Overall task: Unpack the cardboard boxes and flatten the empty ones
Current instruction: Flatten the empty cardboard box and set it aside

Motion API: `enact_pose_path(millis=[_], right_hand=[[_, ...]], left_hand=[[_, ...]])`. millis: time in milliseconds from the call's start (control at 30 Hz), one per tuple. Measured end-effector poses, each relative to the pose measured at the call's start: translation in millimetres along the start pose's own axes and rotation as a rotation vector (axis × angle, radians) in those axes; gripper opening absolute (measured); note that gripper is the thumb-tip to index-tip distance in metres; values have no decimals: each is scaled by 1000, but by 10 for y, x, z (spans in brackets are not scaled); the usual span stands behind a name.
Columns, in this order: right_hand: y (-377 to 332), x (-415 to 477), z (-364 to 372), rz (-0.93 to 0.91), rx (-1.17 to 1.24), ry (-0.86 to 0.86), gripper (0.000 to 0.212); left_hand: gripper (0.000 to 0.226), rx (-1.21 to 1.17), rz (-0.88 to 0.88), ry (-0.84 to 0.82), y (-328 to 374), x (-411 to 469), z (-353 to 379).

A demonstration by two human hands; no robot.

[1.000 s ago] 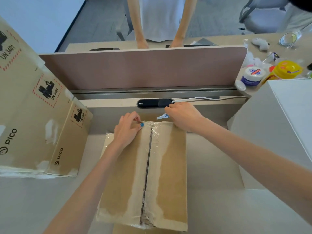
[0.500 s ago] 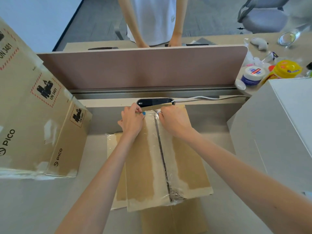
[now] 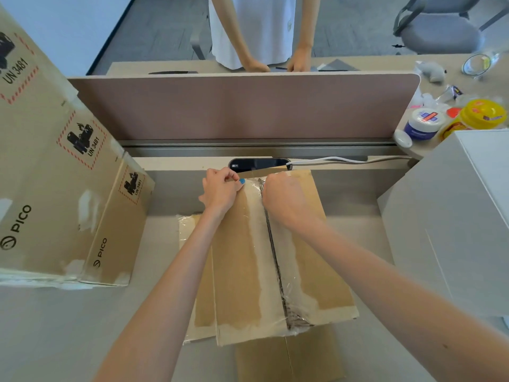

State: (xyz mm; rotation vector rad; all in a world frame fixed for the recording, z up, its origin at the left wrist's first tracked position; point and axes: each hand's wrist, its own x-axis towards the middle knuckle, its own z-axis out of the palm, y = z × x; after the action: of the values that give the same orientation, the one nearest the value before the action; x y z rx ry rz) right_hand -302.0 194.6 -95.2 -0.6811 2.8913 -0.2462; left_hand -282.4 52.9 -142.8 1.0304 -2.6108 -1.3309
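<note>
A brown cardboard box lies on the grey desk in front of me, its two top flaps joined by clear tape along a centre seam. My left hand pinches the far edge of the left flap. My right hand grips the far end of the right flap beside the seam, fingers curled over it. The box's far end tilts up off the desk. A second brown flap shows below its near edge.
A large brown PICO carton stands at the left. A white box fills the right. Behind the box run a black power strip and a brown divider. Jars sit far right. A person stands beyond the divider.
The box has been turned clockwise and its far end lifted. Both hands moved from lying on its top to gripping the flaps at the far edge.
</note>
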Motion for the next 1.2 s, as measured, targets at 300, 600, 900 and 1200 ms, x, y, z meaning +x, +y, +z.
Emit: enact_pose_path(millis=[300,600,900,1200], right_hand=[[-84,-57,-54,-95,-76,-35,20],[-61,-252,26,-150,-120,-97,22],[-10,-641,26,-167,-122,-135,26],[6,-772,16,-95,-57,-105,27]], left_hand=[[19,-35,57,71,-85,-6,74],[8,60,142,182,-134,-38,147],[16,120,233,244,-162,-57,201],[40,325,508,173,-401,-304,118]])
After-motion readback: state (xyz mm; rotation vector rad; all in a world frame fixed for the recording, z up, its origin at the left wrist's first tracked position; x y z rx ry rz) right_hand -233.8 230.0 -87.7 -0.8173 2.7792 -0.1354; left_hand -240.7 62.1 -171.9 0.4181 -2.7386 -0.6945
